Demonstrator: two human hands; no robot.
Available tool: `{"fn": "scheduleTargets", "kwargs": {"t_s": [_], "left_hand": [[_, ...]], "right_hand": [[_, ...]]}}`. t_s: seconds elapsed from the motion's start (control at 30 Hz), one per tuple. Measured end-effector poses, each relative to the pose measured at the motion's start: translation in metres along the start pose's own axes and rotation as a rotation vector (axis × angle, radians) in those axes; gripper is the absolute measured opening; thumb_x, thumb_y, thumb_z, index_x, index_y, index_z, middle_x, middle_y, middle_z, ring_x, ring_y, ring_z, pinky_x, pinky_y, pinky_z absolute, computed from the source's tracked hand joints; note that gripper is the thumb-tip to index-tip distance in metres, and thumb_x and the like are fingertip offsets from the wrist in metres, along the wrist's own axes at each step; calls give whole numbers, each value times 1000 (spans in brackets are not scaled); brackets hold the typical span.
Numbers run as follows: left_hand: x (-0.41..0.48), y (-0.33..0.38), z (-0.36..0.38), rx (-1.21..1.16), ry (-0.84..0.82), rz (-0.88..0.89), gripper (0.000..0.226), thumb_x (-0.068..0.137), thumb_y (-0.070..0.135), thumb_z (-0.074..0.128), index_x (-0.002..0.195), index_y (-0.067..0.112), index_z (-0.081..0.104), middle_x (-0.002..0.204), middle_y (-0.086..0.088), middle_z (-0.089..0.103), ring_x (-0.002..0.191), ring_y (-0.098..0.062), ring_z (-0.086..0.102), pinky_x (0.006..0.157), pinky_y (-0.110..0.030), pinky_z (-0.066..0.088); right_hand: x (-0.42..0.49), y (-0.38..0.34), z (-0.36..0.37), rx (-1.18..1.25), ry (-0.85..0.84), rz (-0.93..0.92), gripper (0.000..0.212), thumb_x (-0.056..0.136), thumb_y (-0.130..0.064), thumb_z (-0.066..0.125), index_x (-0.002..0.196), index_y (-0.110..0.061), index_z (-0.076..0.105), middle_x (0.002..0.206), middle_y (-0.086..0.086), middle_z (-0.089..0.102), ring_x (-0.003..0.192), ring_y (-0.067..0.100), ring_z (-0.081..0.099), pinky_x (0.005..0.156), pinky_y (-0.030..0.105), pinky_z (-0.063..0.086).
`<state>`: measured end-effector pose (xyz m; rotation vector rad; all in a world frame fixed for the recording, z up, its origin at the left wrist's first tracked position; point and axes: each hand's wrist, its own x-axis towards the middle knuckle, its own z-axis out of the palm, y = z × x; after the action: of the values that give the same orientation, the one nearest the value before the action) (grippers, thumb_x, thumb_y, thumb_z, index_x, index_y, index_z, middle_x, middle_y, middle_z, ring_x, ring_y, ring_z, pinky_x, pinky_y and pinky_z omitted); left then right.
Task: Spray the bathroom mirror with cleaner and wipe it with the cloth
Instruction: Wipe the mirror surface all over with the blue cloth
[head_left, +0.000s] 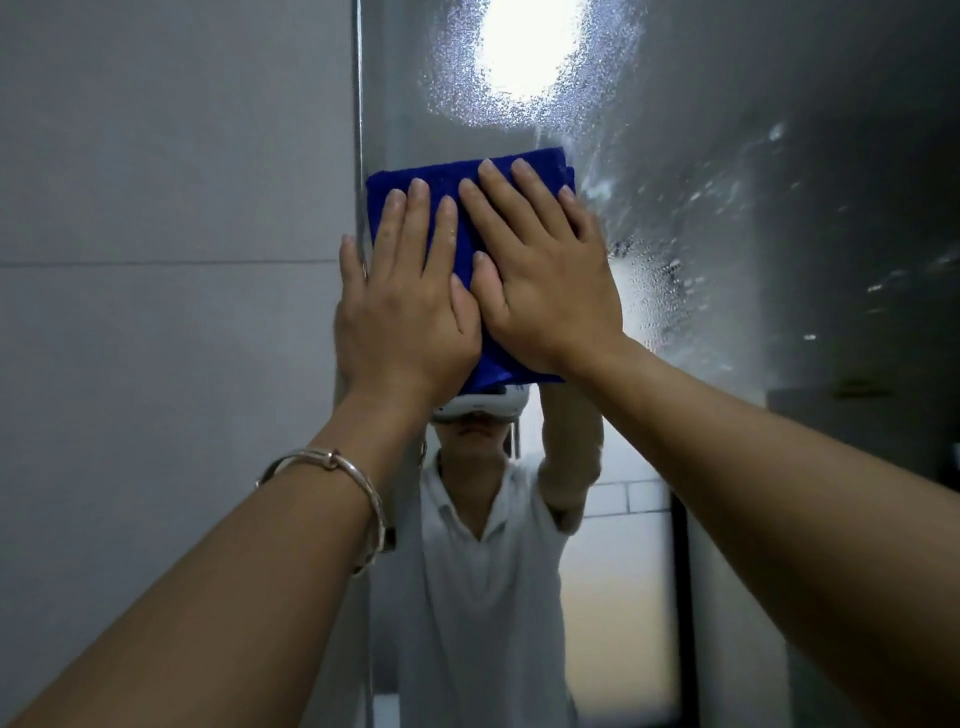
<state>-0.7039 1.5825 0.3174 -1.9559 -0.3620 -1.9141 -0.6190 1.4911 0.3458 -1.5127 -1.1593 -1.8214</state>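
Your left hand (405, 312) and right hand (550, 301) cover most of the cloth (548, 166), so its middle and the glass beneath are out of sight. The mirror (727, 156) runs off the top and right edges. Glare (530, 47) whites out its upper part (droplets blur the surroundings), and the dark reflected shapes (857, 395) at right are unreadable.

We see the folded dark-blue cloth (447, 174) lying flat against the bathroom mirror (727, 208), high up and just beside its left edge. Our left hand (405, 291) and right hand (545, 280) press on it side by side, fingers straight. The glass is wet: fine cleaner droplets (457, 88) cluster above the cloth, and beaded, streaked patches spread to the cloth's right.
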Motion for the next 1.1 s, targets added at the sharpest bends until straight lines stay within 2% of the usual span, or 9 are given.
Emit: {"fn": "scheduleTargets", "kwargs": {"t_s": [0.37,0.67,0.83,1.0,1.1], "left_hand": [[-51,-12,-12,-10,-92,64,59,90,28,27,146,11,25,155,-10,20,144,-23,13,112,-50,15],[-73,-18,-16,10,-141,109,61,89,29,28,146,9,22,154,-13,20,143,-26,13,112,-50,14],[-37,-29,-22,159,-219,260,67,86,34,25,146,4,20,153,-20,17,143,-33,14,112,-54,15],[20,-28,-21,197,-224,195,71,84,39,12,149,9,7,157,-15,4,145,-29,2,114,-51,7],[42,-28,-19,154,-206,181,73,82,39,11,149,11,6,157,-12,2,145,-26,0,114,-50,8]], "right_hand": [[-51,-29,2,-11,22,23,56,90,-33,33,140,-14,46,148,6,41,139,25,32,112,42,19],[-77,-42,-1,8,-14,45,56,90,-33,33,141,-13,43,148,8,39,140,27,30,113,43,18],[-55,-32,-1,-3,-46,-16,59,88,-34,32,143,-11,40,149,9,38,140,27,29,112,42,18],[3,-11,1,-29,-38,-28,61,88,-36,28,143,-12,39,150,8,37,141,25,29,110,38,14],[24,-1,1,-20,-45,-23,64,88,-39,22,145,-14,35,152,5,33,143,22,24,111,37,11]]}}
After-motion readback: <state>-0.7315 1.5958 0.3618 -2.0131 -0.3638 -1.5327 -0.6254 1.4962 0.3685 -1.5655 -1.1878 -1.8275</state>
